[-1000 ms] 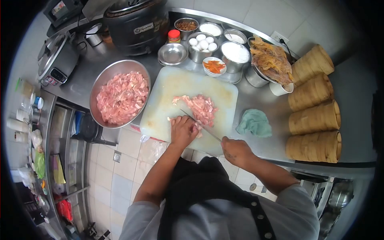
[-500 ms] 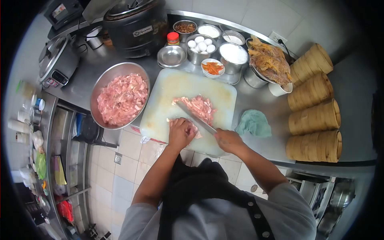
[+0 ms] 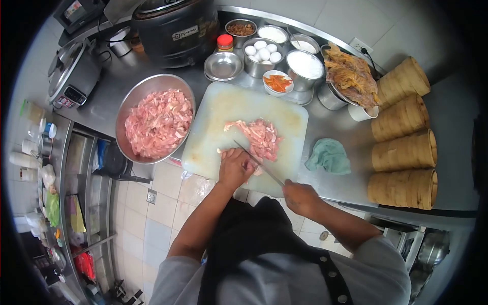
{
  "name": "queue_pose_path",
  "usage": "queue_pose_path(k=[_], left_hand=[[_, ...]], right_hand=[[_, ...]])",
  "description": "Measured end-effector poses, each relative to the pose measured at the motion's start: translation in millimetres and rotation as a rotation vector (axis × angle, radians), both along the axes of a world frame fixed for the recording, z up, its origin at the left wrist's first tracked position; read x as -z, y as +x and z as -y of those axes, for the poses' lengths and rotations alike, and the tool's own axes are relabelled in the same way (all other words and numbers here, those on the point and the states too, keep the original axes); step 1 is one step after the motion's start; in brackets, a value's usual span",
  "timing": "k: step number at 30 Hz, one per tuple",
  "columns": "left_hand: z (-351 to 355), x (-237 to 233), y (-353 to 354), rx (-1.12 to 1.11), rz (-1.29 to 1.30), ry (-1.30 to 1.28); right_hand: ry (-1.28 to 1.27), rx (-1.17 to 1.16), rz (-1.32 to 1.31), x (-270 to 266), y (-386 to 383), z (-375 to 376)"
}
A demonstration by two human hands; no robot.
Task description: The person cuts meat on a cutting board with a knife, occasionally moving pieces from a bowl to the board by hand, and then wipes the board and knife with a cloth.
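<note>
My right hand [image 3: 301, 197] grips the handle of a kitchen knife [image 3: 259, 162], whose blade slants up and left over the white cutting board [image 3: 208, 117]. Beside the blade, my left hand [image 3: 235, 169] has its fingers curled down on a piece of raw meat [image 3: 256, 170], mostly hidden under them. A pile of cut raw meat [image 3: 262, 138] lies on the board just beyond the blade. Left of the board, a large steel bowl [image 3: 121, 119] is filled with chopped pink meat [image 3: 157, 124].
A green cloth [image 3: 328, 156] lies right of the board, before stacked bamboo steamers [image 3: 401, 152]. Behind are a bowl of eggs [image 3: 263, 52], a small bowl of orange strips [image 3: 278, 82], a steel plate [image 3: 223, 66] and a dark pot [image 3: 175, 35]. A cooker [image 3: 76, 76] stands left.
The knife has shifted back toward me, its blade now closer to my left fingers and away from the cut pile. The whole view has shifted slightly.
</note>
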State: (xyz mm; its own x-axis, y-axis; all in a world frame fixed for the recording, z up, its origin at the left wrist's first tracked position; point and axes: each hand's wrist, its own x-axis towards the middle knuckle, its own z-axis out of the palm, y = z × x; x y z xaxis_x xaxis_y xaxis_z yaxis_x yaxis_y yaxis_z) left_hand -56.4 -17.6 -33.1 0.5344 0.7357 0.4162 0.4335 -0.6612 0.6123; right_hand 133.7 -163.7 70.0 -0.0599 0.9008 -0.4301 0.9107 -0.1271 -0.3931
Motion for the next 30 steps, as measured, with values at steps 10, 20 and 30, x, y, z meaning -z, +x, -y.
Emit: queue_pose_path(k=[10,20,30], left_hand=[[-0.4,-1.3,-10.7,0.029,0.062,0.025],[-3.2,-2.2,-12.2,-0.024,-0.080,0.056],[-3.7,0.2,-11.9,-0.052,-0.068,0.017]], right_hand=[[0.138,0.029,-0.062,60.0,8.5,-32.4],[0.030,0.020,0.033,-14.2,-14.5,-4.0],[0.162,0.035,-0.085,71.0,-42.0,-87.4]])
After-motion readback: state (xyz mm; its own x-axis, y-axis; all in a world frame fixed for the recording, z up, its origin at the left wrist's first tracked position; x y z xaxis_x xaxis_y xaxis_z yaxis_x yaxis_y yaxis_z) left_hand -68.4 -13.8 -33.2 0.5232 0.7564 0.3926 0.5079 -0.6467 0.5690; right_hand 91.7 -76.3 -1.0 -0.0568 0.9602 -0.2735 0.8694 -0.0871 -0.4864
